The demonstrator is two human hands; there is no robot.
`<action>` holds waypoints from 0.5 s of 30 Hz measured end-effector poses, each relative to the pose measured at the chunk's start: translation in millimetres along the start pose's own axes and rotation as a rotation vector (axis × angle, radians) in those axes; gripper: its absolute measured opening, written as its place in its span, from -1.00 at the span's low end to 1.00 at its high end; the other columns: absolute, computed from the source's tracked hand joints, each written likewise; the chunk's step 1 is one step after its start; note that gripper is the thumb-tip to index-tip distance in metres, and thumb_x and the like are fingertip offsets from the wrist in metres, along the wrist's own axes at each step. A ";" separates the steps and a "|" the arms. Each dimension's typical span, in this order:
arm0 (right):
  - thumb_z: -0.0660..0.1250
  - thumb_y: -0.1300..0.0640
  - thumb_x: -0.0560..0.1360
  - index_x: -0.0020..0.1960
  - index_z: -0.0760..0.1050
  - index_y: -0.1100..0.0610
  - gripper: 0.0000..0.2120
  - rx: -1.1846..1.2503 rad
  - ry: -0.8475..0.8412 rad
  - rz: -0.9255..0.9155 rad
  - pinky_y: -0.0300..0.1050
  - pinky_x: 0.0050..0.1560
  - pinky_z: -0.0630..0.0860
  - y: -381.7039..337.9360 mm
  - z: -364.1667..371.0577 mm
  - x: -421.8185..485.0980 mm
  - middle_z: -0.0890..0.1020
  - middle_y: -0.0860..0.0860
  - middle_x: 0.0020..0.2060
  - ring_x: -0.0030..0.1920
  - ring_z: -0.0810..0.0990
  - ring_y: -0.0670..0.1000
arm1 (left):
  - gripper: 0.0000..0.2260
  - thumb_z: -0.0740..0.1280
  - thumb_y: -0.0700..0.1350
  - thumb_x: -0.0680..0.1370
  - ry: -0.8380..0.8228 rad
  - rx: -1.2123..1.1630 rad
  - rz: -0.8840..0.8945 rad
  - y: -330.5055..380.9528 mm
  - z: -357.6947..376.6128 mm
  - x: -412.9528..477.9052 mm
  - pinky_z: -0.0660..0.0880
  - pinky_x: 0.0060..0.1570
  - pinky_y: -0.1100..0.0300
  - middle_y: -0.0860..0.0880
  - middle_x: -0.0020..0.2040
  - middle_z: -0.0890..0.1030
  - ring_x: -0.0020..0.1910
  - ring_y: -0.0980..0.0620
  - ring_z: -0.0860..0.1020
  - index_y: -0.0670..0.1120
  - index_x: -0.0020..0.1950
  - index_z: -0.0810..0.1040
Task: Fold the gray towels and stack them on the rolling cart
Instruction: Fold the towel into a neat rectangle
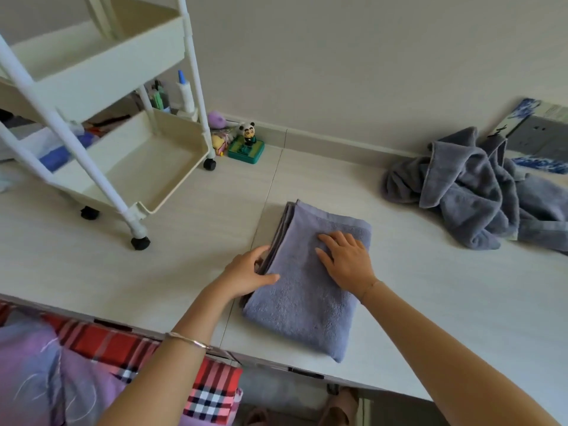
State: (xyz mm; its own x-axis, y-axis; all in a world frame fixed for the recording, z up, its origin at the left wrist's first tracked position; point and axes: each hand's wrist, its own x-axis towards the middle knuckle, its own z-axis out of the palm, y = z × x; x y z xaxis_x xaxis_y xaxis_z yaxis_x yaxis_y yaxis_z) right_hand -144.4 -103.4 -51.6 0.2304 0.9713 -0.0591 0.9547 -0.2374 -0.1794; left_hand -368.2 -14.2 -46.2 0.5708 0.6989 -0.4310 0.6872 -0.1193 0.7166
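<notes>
The folded towel (301, 302) lies on the surface (445, 302), near the rolling cart (138, 167). Your left hand (249, 272) pinches its layered edge; your right hand (347, 259) rests flat on top. It seems soft, light and floppy: slide both hands under, or the folds open.

folded towel (307, 290): blue-gray | towel heap (479, 192): darker gray | cart (101, 87): cream, white poles | cloth (212, 392): red-white-black plaid
</notes>
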 end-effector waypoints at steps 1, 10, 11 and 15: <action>-0.21 -0.28 0.49 0.37 0.37 0.04 -0.32 -0.022 -0.002 0.041 -0.04 0.21 0.32 5.7 -1.9 -5.8 0.48 0.01 0.20 0.19 0.43 0.10 | -0.41 0.41 0.14 0.45 0.064 0.071 -0.011 4.8 -1.8 2.5 0.37 0.28 0.10 0.00 0.20 0.54 0.25 0.00 0.48 0.09 0.43 0.32; 0.14 -0.19 0.57 0.11 0.48 0.16 -0.57 -0.044 -0.201 0.387 -0.13 -0.12 0.43 38.9 -24.7 -64.7 0.52 0.12 0.11 0.02 0.57 0.11 | -0.69 0.43 0.09 0.45 0.337 -0.352 -0.022 22.2 20.7 21.2 0.50 -0.10 0.15 0.00 -0.05 0.62 -0.06 0.00 0.59 -0.07 0.07 0.52; 0.17 -0.18 0.56 0.04 0.50 0.15 -0.61 0.004 -0.204 0.387 -0.13 -0.17 0.41 41.4 -28.0 -67.2 0.56 0.09 0.02 -0.02 0.58 0.11 | -0.70 0.44 0.06 0.45 0.345 -0.373 -0.010 24.5 27.1 20.8 0.52 -0.08 0.10 -0.01 -0.05 0.62 -0.07 0.00 0.60 -0.08 0.06 0.51; 0.37 -0.07 0.47 0.08 0.50 0.09 -0.71 0.135 0.069 0.267 -0.08 0.01 0.39 63.2 -37.4 -62.6 0.52 0.04 0.05 0.10 0.49 0.08 | -0.71 0.46 -0.01 0.45 0.295 -0.402 0.002 24.3 48.0 17.5 0.57 -0.08 0.03 -0.08 -0.05 0.65 -0.09 -0.03 0.62 -0.16 0.05 0.54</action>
State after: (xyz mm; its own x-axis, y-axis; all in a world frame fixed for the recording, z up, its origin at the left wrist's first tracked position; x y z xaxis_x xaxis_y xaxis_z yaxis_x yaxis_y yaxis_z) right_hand -91.4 -178.6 -22.5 0.4865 0.8719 -0.0559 0.8260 -0.4798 -0.2957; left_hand -320.0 -38.7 -62.6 0.3804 0.8756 -0.2977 0.4256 0.1201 0.8969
